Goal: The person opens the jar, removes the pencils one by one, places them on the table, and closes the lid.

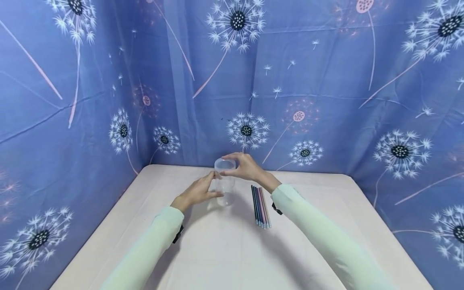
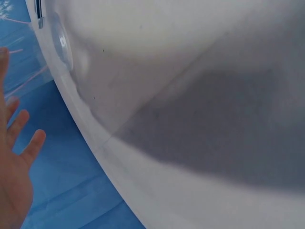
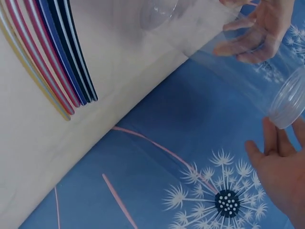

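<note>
A tall clear plastic jar (image 1: 226,186) stands upright near the back of the table, its round base (image 2: 62,42) on the cloth. My left hand (image 1: 197,191) holds its side, thumb low in front and fingers higher on the left; through the clear wall the right wrist view shows those fingers. At the top, my right hand (image 1: 244,167) grips the ridged rim (image 3: 289,98) between thumb and fingers. Whether that ridged ring is a lid or the jar's own neck, I cannot tell.
Several slim pencils (image 1: 261,207) in dark, blue, pink and yellow lie side by side to the right of the jar. The pale table (image 1: 217,249) meets a blue dandelion-print curtain (image 1: 275,80) behind and at the sides.
</note>
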Tool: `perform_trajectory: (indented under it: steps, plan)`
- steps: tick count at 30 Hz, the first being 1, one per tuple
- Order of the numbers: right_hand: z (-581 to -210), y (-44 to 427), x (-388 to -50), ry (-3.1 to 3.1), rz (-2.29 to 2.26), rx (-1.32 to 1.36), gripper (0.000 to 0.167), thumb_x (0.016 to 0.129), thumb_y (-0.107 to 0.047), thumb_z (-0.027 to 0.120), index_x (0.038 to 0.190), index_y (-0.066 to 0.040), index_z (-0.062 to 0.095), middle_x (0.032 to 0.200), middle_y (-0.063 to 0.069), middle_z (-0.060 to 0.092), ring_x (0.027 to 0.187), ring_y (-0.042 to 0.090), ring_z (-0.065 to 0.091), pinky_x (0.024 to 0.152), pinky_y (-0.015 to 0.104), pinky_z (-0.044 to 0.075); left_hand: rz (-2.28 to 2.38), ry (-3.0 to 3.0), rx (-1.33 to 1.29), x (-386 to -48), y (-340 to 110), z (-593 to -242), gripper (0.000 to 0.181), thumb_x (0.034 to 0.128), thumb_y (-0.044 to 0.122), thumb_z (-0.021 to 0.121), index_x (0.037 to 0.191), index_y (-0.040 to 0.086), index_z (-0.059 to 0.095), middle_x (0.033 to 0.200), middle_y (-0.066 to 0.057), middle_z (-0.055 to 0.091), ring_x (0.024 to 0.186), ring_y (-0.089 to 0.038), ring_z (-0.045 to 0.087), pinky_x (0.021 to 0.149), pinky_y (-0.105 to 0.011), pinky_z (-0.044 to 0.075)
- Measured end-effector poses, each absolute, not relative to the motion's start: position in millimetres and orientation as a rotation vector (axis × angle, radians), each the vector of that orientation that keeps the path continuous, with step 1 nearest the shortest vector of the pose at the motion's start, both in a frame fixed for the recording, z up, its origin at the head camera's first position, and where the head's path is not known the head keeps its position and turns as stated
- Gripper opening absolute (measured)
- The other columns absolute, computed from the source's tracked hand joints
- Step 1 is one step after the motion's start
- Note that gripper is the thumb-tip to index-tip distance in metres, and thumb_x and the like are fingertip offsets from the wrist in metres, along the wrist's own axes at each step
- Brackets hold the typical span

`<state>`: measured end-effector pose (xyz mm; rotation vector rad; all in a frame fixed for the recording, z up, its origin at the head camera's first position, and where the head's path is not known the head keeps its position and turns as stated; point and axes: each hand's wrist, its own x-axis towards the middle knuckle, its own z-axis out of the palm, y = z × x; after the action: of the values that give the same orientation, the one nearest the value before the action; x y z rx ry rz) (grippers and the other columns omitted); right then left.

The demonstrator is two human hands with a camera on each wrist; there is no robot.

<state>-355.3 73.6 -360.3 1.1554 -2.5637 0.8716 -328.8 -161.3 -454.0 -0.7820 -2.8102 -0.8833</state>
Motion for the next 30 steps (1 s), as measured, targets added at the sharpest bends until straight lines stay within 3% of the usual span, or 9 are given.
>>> perform_trajectory:
  steps: [3,10,14,19,23,26,30]
  plan:
    - [-362.3,72.6,-353.4,-2.559,0.887,1.143,0.060,0.085,-0.035,0.088,0.135,-0.008,0.068,0.135,0.014,0.068,0.124,0.029,0.062,0.109,0.044,0.051,-0.879,-2.805,-0.792,-329.0,-160.6,-454.2,0.070,0.0908,0.037,0.083,0.145,0.015,0.044,0.146,-0.009,0.057,0.135,-0.040,0.055,0.112,-0.056,0.047]
    - [-365.7,66.6,-347.4,-2.497,0.898,1.004,0.059,0.078,-0.036,0.094,0.124,-0.006,0.073,0.121,0.011,0.074,0.108,0.025,0.066,0.093,0.039,0.058,-0.836,-2.808,-0.796,-331.0,-160.4,-453.2,0.068,0.0911,0.038,0.082,0.143,0.016,0.045,0.149,-0.011,0.056,0.137,-0.037,0.053,0.113,-0.056,0.046]
    - [-366.1,65.1,-345.9,-2.501,0.856,0.933,0.061,0.076,-0.043,0.094,0.119,-0.006,0.072,0.116,0.010,0.073,0.105,0.025,0.066,0.091,0.038,0.058,-0.831,-2.821,-0.787,-330.9,-160.3,-452.6,0.070,0.0907,0.041,0.082,0.144,0.017,0.043,0.151,-0.014,0.054,0.137,-0.038,0.053,0.114,-0.056,0.045]
    - [-359.3,70.7,-346.8,-2.573,0.780,1.034,0.061,0.084,-0.041,0.088,0.128,-0.004,0.067,0.133,0.014,0.066,0.121,0.031,0.061,0.100,0.043,0.056,-0.825,-2.805,-0.812,-331.6,-159.8,-454.2,0.071,0.0914,0.041,0.081,0.145,0.016,0.042,0.148,-0.013,0.057,0.136,-0.037,0.055,0.113,-0.054,0.047]
    - [-354.8,77.6,-348.4,-2.576,0.777,1.172,0.058,0.089,-0.028,0.084,0.136,-0.001,0.063,0.139,0.016,0.063,0.119,0.031,0.060,0.098,0.044,0.056,-0.824,-2.806,-0.818,-331.3,-160.0,-453.8,0.069,0.0914,0.039,0.081,0.144,0.016,0.043,0.144,-0.008,0.060,0.135,-0.034,0.056,0.113,-0.051,0.048]
    - [-354.9,78.7,-348.7,-2.553,0.804,1.183,0.057,0.088,-0.025,0.085,0.135,0.000,0.065,0.128,0.014,0.069,0.107,0.028,0.062,0.091,0.041,0.056,-0.823,-2.812,-0.813,-330.1,-160.3,-452.1,0.069,0.0912,0.041,0.081,0.143,0.016,0.043,0.144,-0.008,0.061,0.135,-0.033,0.056,0.113,-0.050,0.047]
    - [-357.9,74.4,-347.0,-2.578,0.848,1.032,0.061,0.082,-0.037,0.090,0.129,-0.004,0.069,0.118,0.010,0.068,0.101,0.023,0.061,0.089,0.038,0.056,-0.822,-2.815,-0.812,-329.3,-160.5,-450.9,0.069,0.0912,0.045,0.080,0.143,0.017,0.044,0.144,-0.009,0.061,0.134,-0.034,0.056,0.113,-0.051,0.047]
